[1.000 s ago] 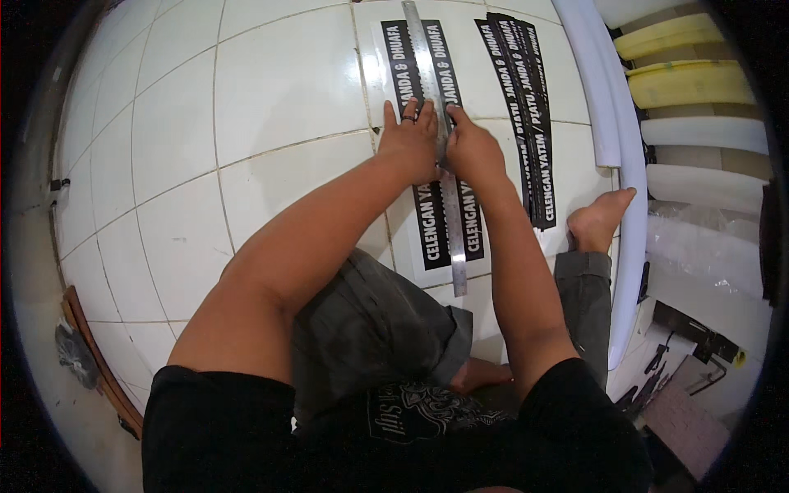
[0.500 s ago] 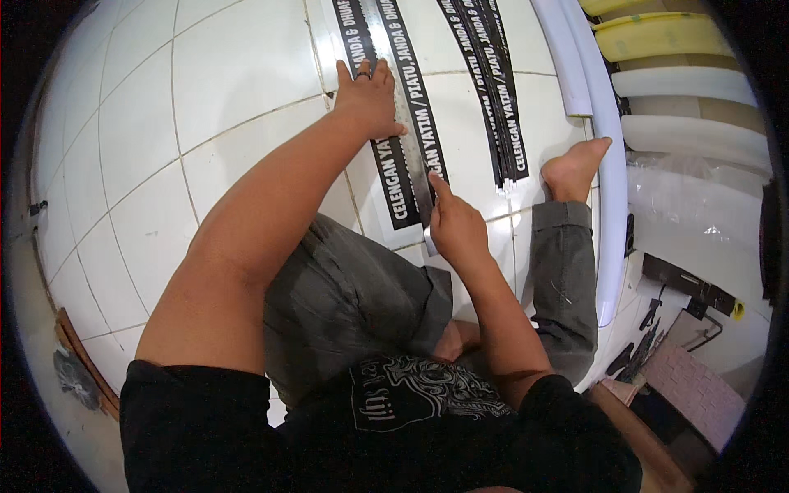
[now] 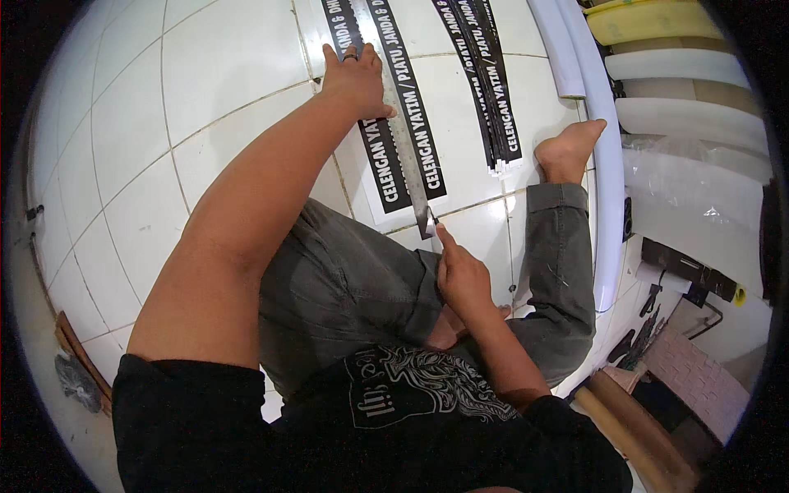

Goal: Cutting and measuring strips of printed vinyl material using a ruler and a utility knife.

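My left hand lies with its fingers spread, pressing down on a long metal ruler and the printed sheet beneath it. The sheet carries black strips with white lettering; one black strip shows along the ruler's right side, another on its left. My right hand is closed with the index finger stretched forward, just beyond the sheet's near edge by the ruler's end. From its fingertip pokes the thin dark tip of a cutter knife; the rest of the knife is hidden in the hand.
Several similar lettered strips lie bunched to the right on the white tiled floor. My bare foot rests near them. Long white rolls and a stack of yellow and white rolls line the right side.
My right hand has drawn back toward me along the ruler's right edge, past the sheet's near end. My left hand keeps its hold on the ruler. The view has shifted slightly.
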A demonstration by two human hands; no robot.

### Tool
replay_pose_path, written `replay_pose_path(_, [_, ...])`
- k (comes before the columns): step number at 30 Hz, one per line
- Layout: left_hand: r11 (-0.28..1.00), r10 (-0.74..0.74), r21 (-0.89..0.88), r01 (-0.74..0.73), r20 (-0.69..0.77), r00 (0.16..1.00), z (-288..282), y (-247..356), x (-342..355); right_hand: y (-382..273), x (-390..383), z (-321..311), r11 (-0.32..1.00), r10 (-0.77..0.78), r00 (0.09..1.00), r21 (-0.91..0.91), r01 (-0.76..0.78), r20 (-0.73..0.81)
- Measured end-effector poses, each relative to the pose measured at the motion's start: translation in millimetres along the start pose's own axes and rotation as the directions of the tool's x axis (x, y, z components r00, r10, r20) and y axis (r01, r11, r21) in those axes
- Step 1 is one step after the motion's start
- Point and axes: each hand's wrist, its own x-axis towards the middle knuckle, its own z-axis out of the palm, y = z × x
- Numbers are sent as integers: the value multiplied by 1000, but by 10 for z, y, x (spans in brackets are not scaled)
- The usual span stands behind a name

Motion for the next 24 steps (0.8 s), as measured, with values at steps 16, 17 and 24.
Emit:
replay_pose_path(16, [1000, 0, -7, 1, 61, 998, -254, 90, 36, 243, 889, -19, 982, 15, 974, 186, 28, -225])
replay_pose_path(17, [1000, 7, -19, -5, 69, 998, -279, 109, 51, 325, 936, 13, 983, -77, 958, 140, 120, -278])
replay_pose_path(24, [993, -13, -121, 11, -18, 1000, -168, 32, 44, 349, 1023, 14, 978, -77, 931, 156, 141, -358])
